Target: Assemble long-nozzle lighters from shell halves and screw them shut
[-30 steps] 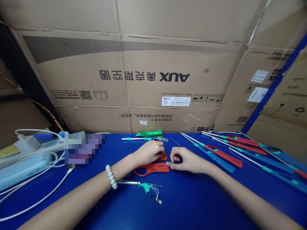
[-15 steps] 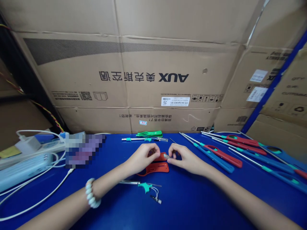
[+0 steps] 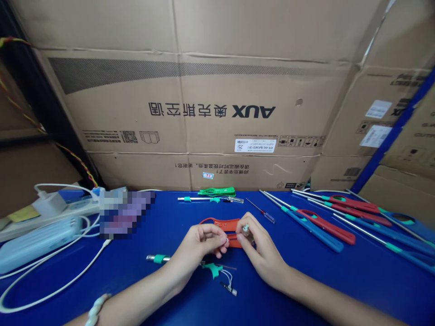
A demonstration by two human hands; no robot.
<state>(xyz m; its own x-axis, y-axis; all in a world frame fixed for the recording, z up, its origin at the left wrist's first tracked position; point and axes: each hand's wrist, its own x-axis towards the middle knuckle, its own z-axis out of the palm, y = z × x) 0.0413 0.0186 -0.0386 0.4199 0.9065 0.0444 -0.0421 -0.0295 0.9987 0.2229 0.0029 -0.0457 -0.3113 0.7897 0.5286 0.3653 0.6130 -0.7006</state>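
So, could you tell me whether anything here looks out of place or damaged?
The big brown cardboard box behind the blue table stands upside down: its AUX lettering reads inverted. Nothing looks spilled or broken.

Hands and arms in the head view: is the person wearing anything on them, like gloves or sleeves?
No gloves, no sleeves: the left hand and the right hand are bare, as are both forearms. The only thing worn is a bracelet of pale rounded beads on the left wrist, at the picture's lower edge. No watch shows.
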